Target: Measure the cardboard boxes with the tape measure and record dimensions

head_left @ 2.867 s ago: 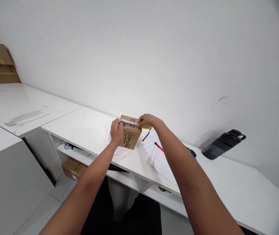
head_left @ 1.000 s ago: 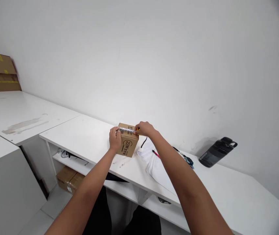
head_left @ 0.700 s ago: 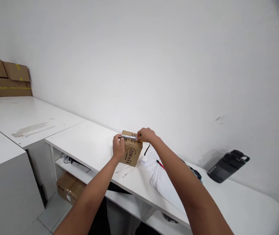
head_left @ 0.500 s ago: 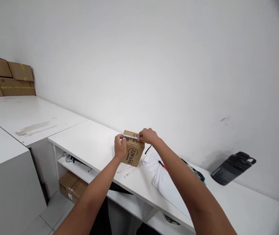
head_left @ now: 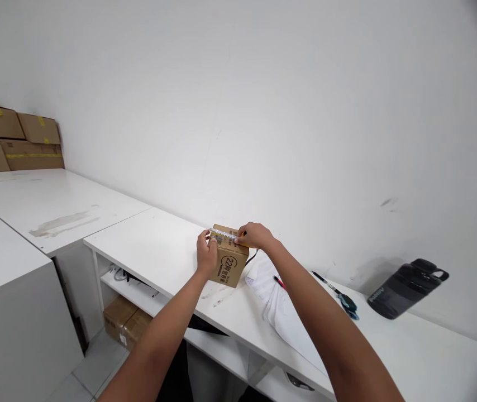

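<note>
A small brown cardboard box (head_left: 230, 266) with a round printed mark stands on the white desk (head_left: 158, 245). A tape measure's blade (head_left: 222, 235) lies stretched along the box's top edge. My left hand (head_left: 206, 256) pinches the blade's end at the box's left corner. My right hand (head_left: 254, 235) is closed on the yellow tape measure case at the right corner, which it mostly hides; a black strap hangs below it.
White papers (head_left: 276, 296) with a red pen (head_left: 279, 282) lie right of the box. Scissors (head_left: 343, 298) and a dark bottle (head_left: 408, 286) on its side are further right. Cardboard boxes (head_left: 16, 139) are stacked far left; another box (head_left: 127, 324) sits under the desk.
Both hands keep the tape stretched over the box top throughout. The view has shifted, so the box and hands sit slightly lower and further right in the picture.
</note>
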`<state>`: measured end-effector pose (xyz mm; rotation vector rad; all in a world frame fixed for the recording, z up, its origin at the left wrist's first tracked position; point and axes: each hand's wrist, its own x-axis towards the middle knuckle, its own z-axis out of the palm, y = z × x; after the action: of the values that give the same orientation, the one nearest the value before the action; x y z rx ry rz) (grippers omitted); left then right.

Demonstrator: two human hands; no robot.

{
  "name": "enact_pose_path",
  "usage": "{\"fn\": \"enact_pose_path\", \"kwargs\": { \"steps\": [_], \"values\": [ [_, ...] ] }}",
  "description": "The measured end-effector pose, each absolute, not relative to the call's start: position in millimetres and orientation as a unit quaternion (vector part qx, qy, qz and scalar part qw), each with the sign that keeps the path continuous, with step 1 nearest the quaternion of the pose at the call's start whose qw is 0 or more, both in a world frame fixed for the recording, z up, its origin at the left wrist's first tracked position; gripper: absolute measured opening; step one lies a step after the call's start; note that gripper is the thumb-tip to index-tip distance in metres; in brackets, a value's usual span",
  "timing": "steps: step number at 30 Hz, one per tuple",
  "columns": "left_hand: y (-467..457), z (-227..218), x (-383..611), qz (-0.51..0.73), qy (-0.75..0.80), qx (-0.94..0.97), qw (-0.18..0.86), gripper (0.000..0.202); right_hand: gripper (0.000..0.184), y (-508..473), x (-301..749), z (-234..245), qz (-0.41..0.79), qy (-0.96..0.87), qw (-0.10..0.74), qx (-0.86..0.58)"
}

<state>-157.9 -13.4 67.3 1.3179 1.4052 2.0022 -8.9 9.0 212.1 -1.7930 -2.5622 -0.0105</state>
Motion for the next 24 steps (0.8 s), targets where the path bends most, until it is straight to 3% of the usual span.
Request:
{"fn": "enact_pose_path", "kwargs": {
  "steps": [8, 14, 24],
  "values": [
    [-14, 67, -157, 0.706, 0.516, 0.450, 0.185, 0.028, 0.024, -3, -26, 220, -0.054, -0.806, -0.039, -0.588],
    [-12, 69, -159, 0.715, 0.510, 0.457, 0.142, 0.022, 0.022, -2, -19, 218, -0.050, -0.808, -0.028, -0.586],
    [-17, 75, -159, 0.709, 0.528, 0.441, 0.157, 0.022, 0.025, 10, 27, 211, -0.015, -0.815, 0.004, -0.579]
  ]
}}
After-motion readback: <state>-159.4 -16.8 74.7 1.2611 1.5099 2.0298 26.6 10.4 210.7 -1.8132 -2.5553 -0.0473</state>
